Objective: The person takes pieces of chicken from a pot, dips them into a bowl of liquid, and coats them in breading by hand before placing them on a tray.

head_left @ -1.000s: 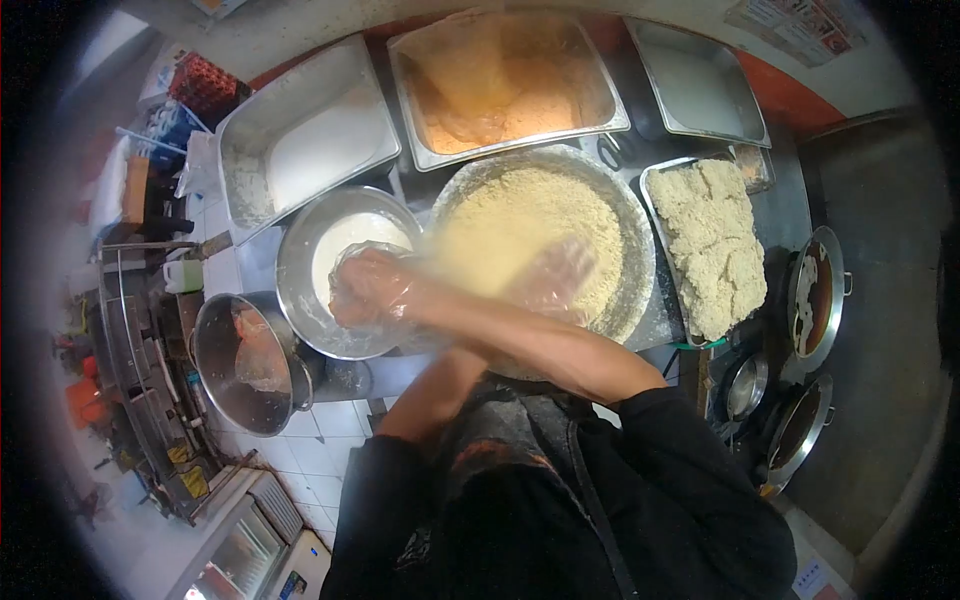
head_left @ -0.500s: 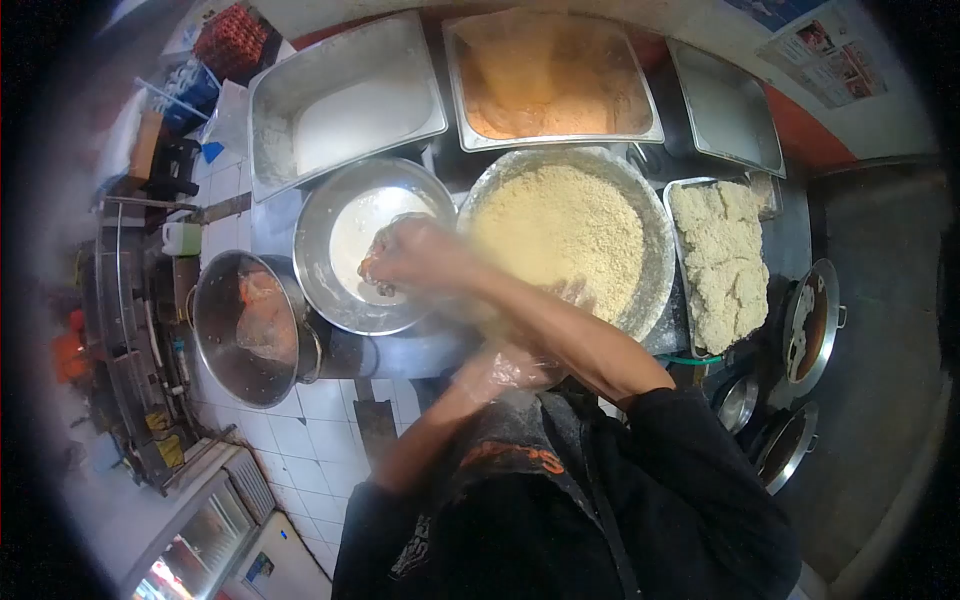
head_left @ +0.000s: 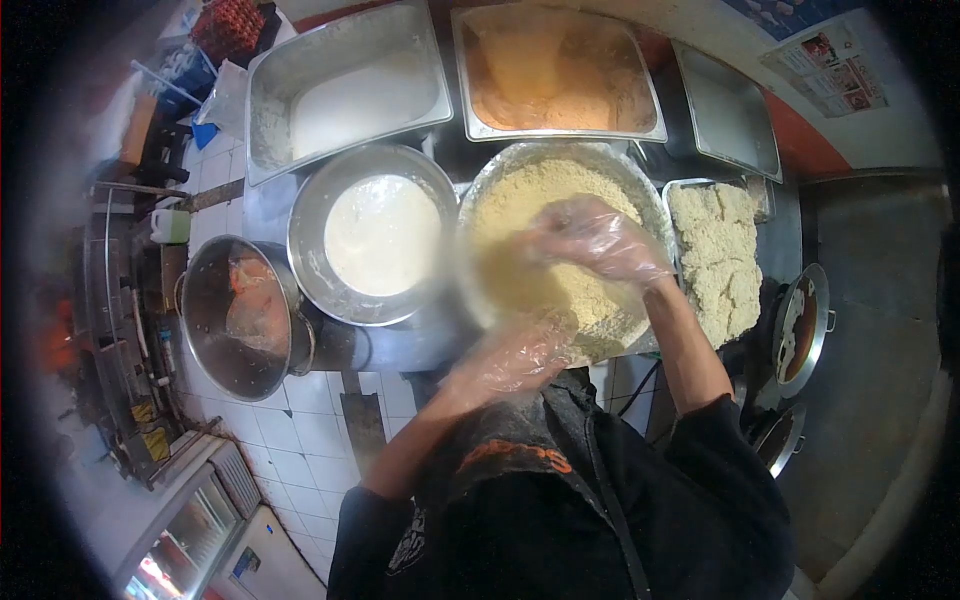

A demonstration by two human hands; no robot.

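Both my hands wear clear plastic gloves. My right hand (head_left: 598, 240) reaches into the big metal bowl of yellow breadcrumbs (head_left: 655, 205), fingers curled down onto the crumbs. Motion blur hides whether a piece is under it. My left hand (head_left: 515, 355) hovers at the near rim of that bowl, fingers loosely apart, holding nothing I can see. Left of the crumbs stands a metal bowl of white batter (head_left: 380, 235), with no hand in it.
A steel pot with orange marinated meat (head_left: 245, 305) stands at the left. At the back are a flour tray (head_left: 340, 85), an orange-mix tray (head_left: 555, 70) and an empty tray (head_left: 725, 105). Breaded pieces fill a tray (head_left: 715, 255) on the right; pans (head_left: 800, 325) lie beyond.
My right hand left the batter bowl and moved right into the breadcrumb bowl. My left hand stayed near the crumb bowl's front rim.
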